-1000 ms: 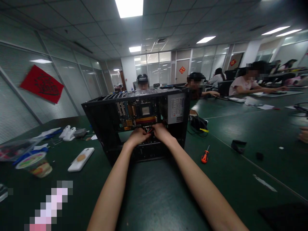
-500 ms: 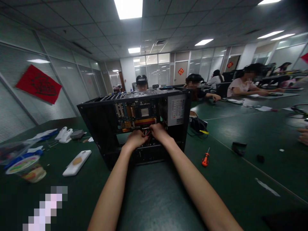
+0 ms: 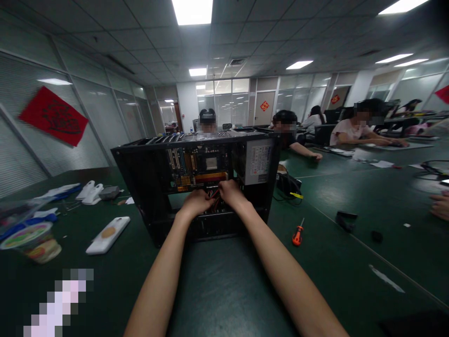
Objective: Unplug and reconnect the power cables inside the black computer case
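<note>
An open black computer case stands on the dark green table, its motherboard and grey power supply showing. Both my hands reach inside it, side by side below the board. My left hand is closed around a bundle of red and dark cables. My right hand is closed on the same cables just to the right. The fingertips are hidden inside the case.
A white phone and an instant noodle cup lie left of the case. An orange screwdriver lies to its right, with small black parts farther right. Several people sit at tables behind; another person's hand shows at the right edge.
My view has shifted slightly, so the case sits a little higher in the picture. Both hands stay closed on the cables inside the case, barely moving.
</note>
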The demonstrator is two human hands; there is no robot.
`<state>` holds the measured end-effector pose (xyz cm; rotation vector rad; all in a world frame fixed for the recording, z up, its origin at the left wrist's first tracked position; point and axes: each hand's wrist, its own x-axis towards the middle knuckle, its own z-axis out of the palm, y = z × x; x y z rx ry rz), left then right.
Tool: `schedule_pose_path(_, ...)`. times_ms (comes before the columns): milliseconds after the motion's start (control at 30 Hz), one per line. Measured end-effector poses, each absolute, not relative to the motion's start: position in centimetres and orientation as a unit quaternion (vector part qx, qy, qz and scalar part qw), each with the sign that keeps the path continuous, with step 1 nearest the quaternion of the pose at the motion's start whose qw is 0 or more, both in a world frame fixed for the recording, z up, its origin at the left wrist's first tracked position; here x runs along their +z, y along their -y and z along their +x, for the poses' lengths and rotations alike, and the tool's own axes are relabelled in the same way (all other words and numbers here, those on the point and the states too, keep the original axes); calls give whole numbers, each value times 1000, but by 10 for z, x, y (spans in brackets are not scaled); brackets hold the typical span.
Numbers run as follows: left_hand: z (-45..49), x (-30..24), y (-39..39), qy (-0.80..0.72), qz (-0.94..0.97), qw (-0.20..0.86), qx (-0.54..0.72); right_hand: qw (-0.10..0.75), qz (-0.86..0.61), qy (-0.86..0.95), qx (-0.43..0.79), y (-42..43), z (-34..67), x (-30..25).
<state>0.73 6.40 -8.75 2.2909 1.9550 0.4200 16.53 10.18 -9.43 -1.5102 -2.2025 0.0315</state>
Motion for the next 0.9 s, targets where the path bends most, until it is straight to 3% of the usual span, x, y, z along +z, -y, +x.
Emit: schedule_pose_path(900,7,-87,-62,-660,742,7,122,215,-565,796,9,-100,163,-97)
